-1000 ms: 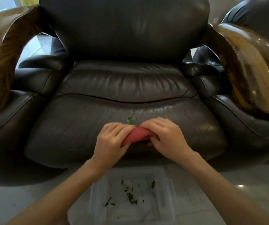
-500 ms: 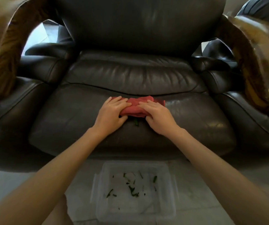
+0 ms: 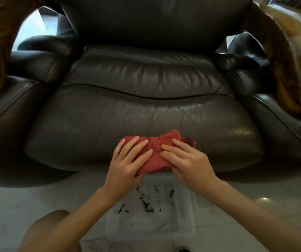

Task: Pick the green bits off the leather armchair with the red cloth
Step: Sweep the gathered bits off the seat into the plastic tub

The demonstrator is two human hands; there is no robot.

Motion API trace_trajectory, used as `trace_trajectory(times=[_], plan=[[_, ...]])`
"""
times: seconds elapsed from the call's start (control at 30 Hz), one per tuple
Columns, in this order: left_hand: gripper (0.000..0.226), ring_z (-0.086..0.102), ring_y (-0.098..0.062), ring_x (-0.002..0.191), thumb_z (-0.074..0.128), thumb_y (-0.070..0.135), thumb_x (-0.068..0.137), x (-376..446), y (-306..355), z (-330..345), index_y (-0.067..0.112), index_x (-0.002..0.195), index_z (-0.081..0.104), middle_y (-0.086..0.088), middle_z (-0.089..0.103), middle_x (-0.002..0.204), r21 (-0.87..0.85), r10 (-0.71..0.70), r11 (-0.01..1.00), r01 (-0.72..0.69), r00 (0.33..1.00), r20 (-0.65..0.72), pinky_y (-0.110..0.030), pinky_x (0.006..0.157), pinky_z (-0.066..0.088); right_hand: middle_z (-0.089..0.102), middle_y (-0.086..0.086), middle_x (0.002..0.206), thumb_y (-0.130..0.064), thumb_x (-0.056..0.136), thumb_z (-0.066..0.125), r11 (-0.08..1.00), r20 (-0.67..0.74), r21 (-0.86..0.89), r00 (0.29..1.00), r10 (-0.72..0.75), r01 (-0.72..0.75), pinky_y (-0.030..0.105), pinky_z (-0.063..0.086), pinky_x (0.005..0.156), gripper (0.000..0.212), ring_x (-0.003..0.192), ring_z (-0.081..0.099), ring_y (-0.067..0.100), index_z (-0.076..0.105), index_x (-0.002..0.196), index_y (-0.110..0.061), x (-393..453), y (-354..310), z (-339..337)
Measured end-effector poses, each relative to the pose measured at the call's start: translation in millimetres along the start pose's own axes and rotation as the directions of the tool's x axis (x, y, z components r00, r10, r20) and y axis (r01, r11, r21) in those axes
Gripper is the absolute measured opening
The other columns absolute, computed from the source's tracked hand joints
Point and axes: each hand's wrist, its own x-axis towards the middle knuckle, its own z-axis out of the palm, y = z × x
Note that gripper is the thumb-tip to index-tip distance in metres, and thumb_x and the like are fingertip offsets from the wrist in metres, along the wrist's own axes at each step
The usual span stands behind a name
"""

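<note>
Red cloth [image 3: 157, 151] bunched at front edge of leather armchair [image 3: 146, 117] seat. Left hand [image 3: 126, 160] and right hand [image 3: 187, 159] laid flat on cloth, fingers extended, pressing, not clenched. Green bits [image 3: 147, 204] seen in clear container [image 3: 187, 215] below seat edge.

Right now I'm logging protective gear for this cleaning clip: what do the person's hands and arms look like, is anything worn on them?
Nothing is worn. The left hand and the right hand are bare, with no gloves, rings, watch or bracelet visible. Both forearms are bare too, uncovered by any sleeve as far as the frame shows. The fingernails look short and unpainted. No markings show.
</note>
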Motion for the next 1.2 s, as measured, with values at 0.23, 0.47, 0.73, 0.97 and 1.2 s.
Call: trace_trajectory(times=[0.23, 0.47, 0.73, 0.97, 1.2], plan=[[0.033, 0.041, -0.027, 0.128, 0.057, 0.033, 0.086, -26.5, 11.6, 9.7, 0.014, 0.110, 0.069, -0.011, 0.057, 0.127, -0.024, 0.017, 1.000, -0.018, 1.000, -0.022, -0.052, 0.106, 0.030, 0.072, -0.001, 0.104, -0.019, 0.081, 0.067, 0.992, -0.063, -0.098, 0.994, -0.087, 0.081, 0.033, 0.057, 0.073, 0.017, 0.099, 0.065, 0.028, 0.070, 0.098, -0.019, -24.4, -2.2, 19.2], [0.035, 0.037, -0.026, 0.132, 0.061, 0.032, 0.085, -49.1, 10.1, 23.5, 0.016, 0.115, 0.065, -0.007, 0.052, 0.133, -0.041, 0.075, 0.996, -0.073, 0.997, 0.028, -0.048, 0.110, 0.026, 0.070, -0.003, 0.102, -0.016, 0.083, 0.062, 0.990, 0.040, -0.038, 0.990, -0.138, 0.139, 0.028, 0.055, 0.066, 0.019, 0.096, 0.062, 0.021, 0.067, 0.100, -0.019, -39.1, -1.1, 29.7], [0.037, 0.058, -0.026, 0.111, 0.065, 0.029, 0.078, -79.3, 9.5, 50.2, 0.011, 0.111, 0.066, -0.009, 0.067, 0.115, -0.136, 0.043, 0.991, -0.008, 0.965, 0.257, -0.041, 0.095, 0.047, 0.067, -0.003, 0.114, -0.018, 0.081, 0.063, 0.996, 0.373, 0.081, 0.926, -0.061, 0.033, 0.034, 0.057, 0.065, 0.037, 0.102, 0.062, 0.021, 0.057, 0.117, -0.024, -59.2, 6.9, 64.9], [0.026, 0.059, 0.003, 0.064, 0.062, 0.013, 0.078, -96.0, 2.7, 88.6, 0.024, 0.101, 0.058, 0.008, 0.066, 0.078, -0.362, -0.276, 0.713, 0.600, 0.716, 0.642, -0.019, 0.060, 0.048, 0.061, 0.005, 0.090, -0.007, 0.074, 0.060, 0.714, 0.646, 0.374, 0.718, 0.257, -0.592, 0.031, 0.045, 0.067, 0.032, 0.081, 0.060, 0.022, 0.051, 0.104, -0.015, -73.7, 30.9, 122.7], [0.016, 0.054, -0.001, 0.065, 0.069, 0.009, 0.077, -123.4, -10.6, 143.2, 0.019, 0.075, 0.057, 0.007, 0.060, 0.072, -0.178, -0.623, 0.377, 0.909, 0.391, 0.678, -0.001, 0.054, 0.038, 0.063, 0.008, 0.091, -0.001, 0.075, 0.065, 0.138, 0.747, 0.426, 0.434, 0.504, -0.894, 0.032, 0.048, 0.079, 0.020, 0.089, 0.061, 0.023, 0.062, 0.094, -0.006, -106.6, 44.0, 193.1]])
